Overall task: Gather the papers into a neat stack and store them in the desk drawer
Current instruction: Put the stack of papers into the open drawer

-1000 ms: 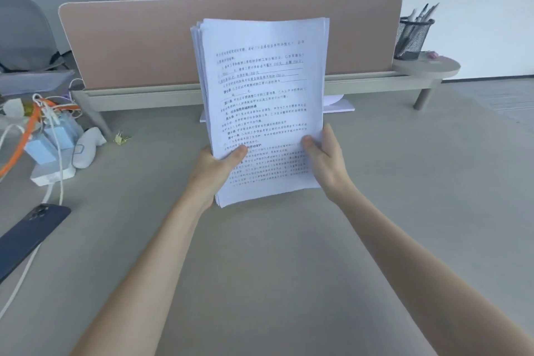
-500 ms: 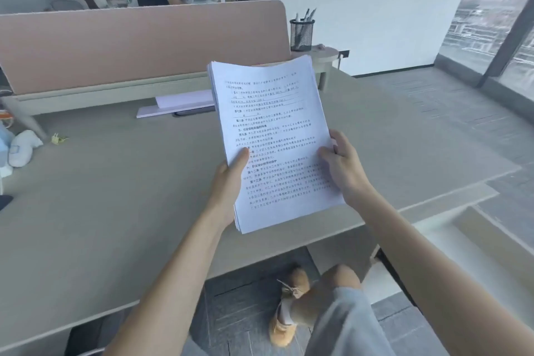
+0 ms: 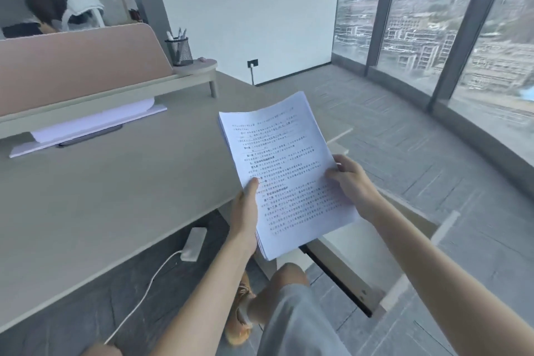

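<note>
Head view shows the stack of papers (image 3: 284, 170) held up off the surface (image 3: 101, 205), out past its right edge and above the open desk drawer (image 3: 361, 263), which sits at about five o'clock from the sheets. The left hand (image 3: 245, 211) pinches the stack's left edge with the thumb on top; the right hand (image 3: 351, 182) pinches the right edge the same way, so each grip is pressed together on the paper.

A sheaf like this looks light but floppy. The far end sags a little, and loose sheets could fan or slide, so holding both long edges low down, as now, seems the sound place.

What shows of the drawer's pale inside looks bare; part of it is hidden behind the papers. At eleven o'clock a mesh pen cup (image 3: 179, 50) holds several pens.
</note>
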